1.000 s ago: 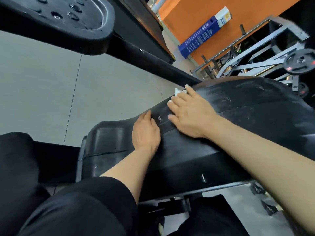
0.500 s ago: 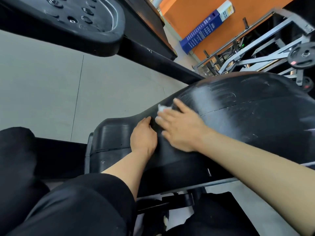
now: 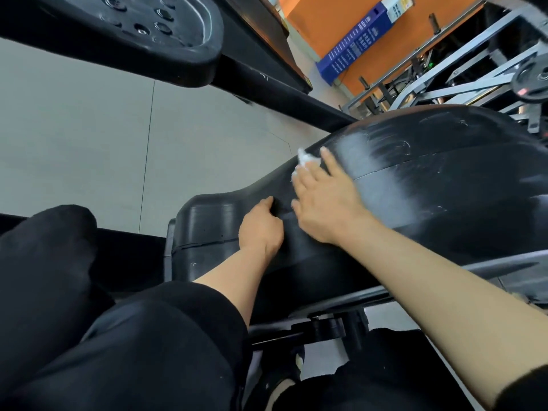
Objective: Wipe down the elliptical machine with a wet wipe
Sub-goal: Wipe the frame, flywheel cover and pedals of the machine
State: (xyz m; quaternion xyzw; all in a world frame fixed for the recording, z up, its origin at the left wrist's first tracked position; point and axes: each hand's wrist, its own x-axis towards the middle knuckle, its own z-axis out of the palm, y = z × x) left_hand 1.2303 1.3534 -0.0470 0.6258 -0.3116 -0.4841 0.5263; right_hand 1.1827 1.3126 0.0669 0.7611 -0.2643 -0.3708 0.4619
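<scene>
On one elliptical housing [image 3: 444, 197], two hands, one wet wipe [image 3: 305, 158]

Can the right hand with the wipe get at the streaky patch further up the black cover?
Probably yes: the right hand presses the wipe flat on the cover, beside the streaky patch, and nothing lies between.

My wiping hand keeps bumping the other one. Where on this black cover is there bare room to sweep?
Free: the broad housing right of the right hand, up to its top edge. Crowded: the narrow neck where the left hand rests beside the wipe.
</scene>
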